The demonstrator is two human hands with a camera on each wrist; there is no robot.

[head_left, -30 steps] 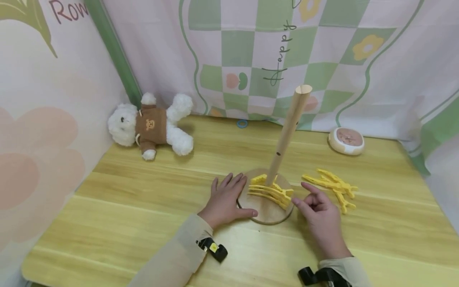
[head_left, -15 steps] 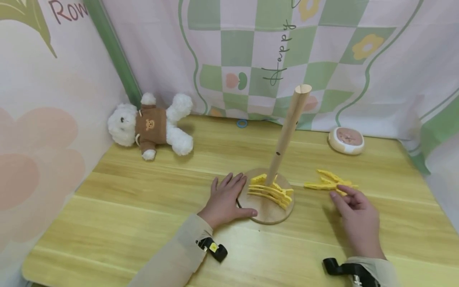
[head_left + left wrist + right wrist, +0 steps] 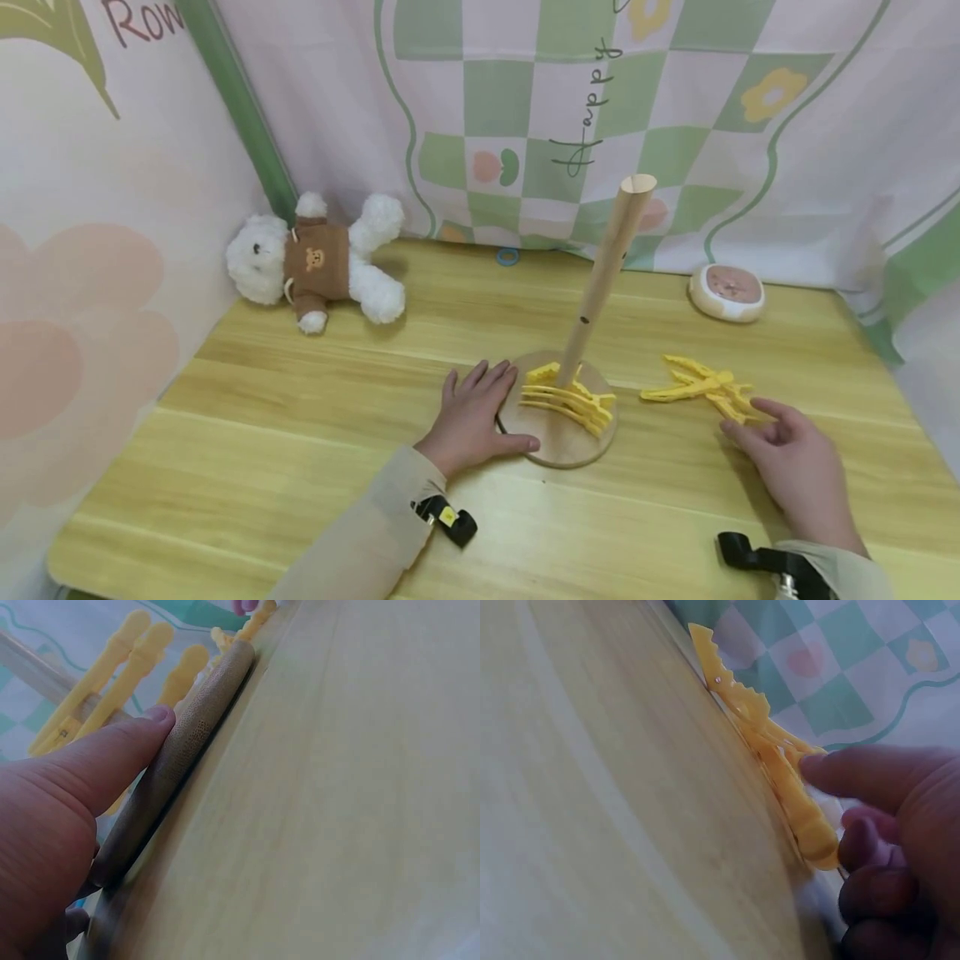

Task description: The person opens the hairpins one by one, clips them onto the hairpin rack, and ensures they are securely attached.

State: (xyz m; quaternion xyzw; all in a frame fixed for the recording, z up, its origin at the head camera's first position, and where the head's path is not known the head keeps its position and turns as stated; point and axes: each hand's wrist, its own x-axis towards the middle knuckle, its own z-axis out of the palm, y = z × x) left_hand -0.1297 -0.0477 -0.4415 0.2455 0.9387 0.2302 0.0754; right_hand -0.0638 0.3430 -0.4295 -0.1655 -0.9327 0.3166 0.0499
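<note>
My left hand (image 3: 468, 421) lies with spread fingers on the left rim of a round wooden base (image 3: 555, 450); its thumb presses the edge in the left wrist view. An upright wooden post (image 3: 603, 267) with small dark holes rises from that base. Several yellow hair clips (image 3: 566, 400) lie on the base around the post's foot. On the table to the right, my right hand (image 3: 795, 467) pinches the near end of a yellow toothed hair clip (image 3: 802, 802) between thumb and fingers. That clip touches other loose yellow hair clips (image 3: 682, 387).
A white plush toy in a brown shirt (image 3: 318, 260) lies at the back left of the wooden table (image 3: 300, 467). A small blue ring (image 3: 507, 257) sits near the printed curtain (image 3: 517, 100). At the back right stands a rounded white-and-pink device (image 3: 726, 292).
My right hand has moved from beside the base to the right, onto the loose hair clips, which have shifted. My left hand stays on the base.
</note>
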